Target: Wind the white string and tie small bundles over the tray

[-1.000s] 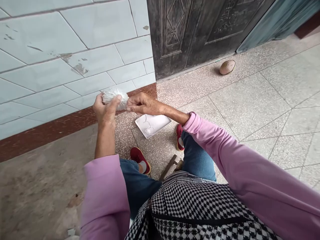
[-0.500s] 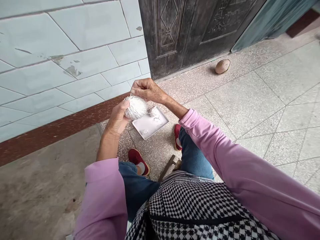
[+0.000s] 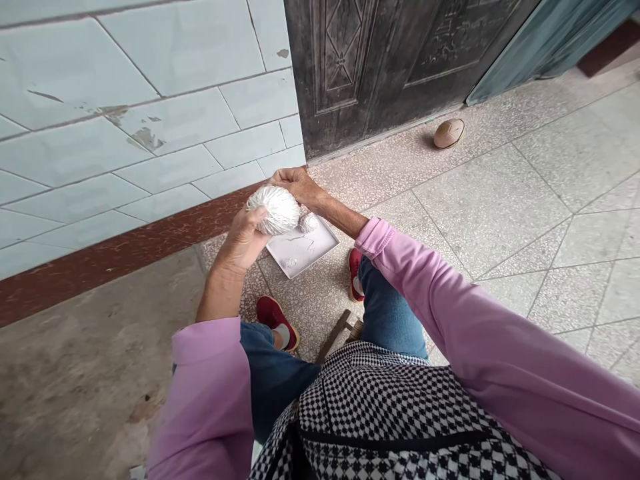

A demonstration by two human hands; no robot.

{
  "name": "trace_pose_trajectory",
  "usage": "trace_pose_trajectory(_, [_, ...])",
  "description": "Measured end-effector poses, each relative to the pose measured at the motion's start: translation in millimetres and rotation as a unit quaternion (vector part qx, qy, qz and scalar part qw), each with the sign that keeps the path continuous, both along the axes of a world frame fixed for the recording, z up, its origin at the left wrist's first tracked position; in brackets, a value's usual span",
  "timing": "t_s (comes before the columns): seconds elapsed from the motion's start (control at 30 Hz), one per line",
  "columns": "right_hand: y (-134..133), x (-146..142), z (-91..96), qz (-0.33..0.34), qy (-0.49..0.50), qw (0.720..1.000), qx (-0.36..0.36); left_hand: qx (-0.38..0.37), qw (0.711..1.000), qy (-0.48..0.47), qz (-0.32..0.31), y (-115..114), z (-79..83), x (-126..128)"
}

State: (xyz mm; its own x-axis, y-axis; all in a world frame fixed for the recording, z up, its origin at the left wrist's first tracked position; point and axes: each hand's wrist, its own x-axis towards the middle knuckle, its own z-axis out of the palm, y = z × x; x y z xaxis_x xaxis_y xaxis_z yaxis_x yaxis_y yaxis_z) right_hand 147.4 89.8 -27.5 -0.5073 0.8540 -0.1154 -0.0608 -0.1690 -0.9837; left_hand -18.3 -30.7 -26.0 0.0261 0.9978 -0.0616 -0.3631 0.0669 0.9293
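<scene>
Your left hand (image 3: 243, 240) is closed on the ball of white yarn (image 3: 276, 208), with the thumb laid over its near left side and the rest of the fingers largely hidden underneath. The ball sits up at the thumb end of that grip, most of it bulging out beyond your hand toward the right, lifted above the floor. Your right hand (image 3: 299, 187) is just past the ball's upper right edge, its fingers curled in toward the far side; the ball covers part of them, so you cannot tell whether they pinch a strand. Below and to the right of the ball, the shallow white tray (image 3: 323, 243) rests on the speckled floor (image 3: 390, 207), holding a smaller white ball (image 3: 310, 223) near its far end and a little white tangle (image 3: 289, 263) near its closer corner.
</scene>
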Motion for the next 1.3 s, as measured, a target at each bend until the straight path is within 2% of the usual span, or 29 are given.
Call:
trace_pose_trajectory(0.1, [3.4,-1.6,-5.6,-0.016,0.011,1.000,-0.007,-0.026,0.997,0.049,-0.051,-4.1,-10.6,-2.1])
trace_pose_trajectory(0.17, [5.5,-1.3,-7.6,-0.007,0.018,1.000,0.001,-0.029,0.995,0.066,-0.062,-5.5,-12.9,-3.7])
trace_pose_trajectory(0.37, [5.9,0.5,-11.0,0.034,-0.026,0.999,0.006,-0.008,0.999,0.035,-0.004,-2.3,4.9,-6.3])
trace_pose_trajectory(0.47, [9.8,-0.1,-17.7,0.058,-0.012,0.998,0.016,-0.013,0.999,0.043,-0.015,0.2,9.9,-12.8])
trace_pose_trajectory(0.73, [25.5,7.9,-31.4,0.075,-0.011,0.995,0.068,0.015,0.993,0.096,-0.062,0.9,-0.2,-23.9])
trace_pose_trajectory(0.9, [23.3,1.0,-45.9,0.141,0.003,0.985,0.099,0.021,0.995,0.051,-0.083,-1.8,8.5,-24.6])
trace_pose_trajectory(0.97, [21.6,-2.9,-49.0,0.170,0.010,0.977,0.130,0.018,0.997,0.029,-0.067,-2.0,14.4,-28.3])
trace_pose_trajectory(1.03, [18.1,-3.0,-45.2,0.174,0.004,0.971,0.163,0.007,1.000,0.010,-0.020,-1.5,19.9,-34.6])
trace_pose_trajectory(1.13, [8.1,3.0,-27.6,0.156,-0.058,0.963,0.211,-0.014,0.999,0.006,0.049,0.4,23.8,-47.0])
trace_pose_trajectory(1.3, [-14.3,10.1,-1.0,0.194,-0.135,0.937,0.257,-0.027,0.996,0.043,0.071,8.9,10.5,-66.9])
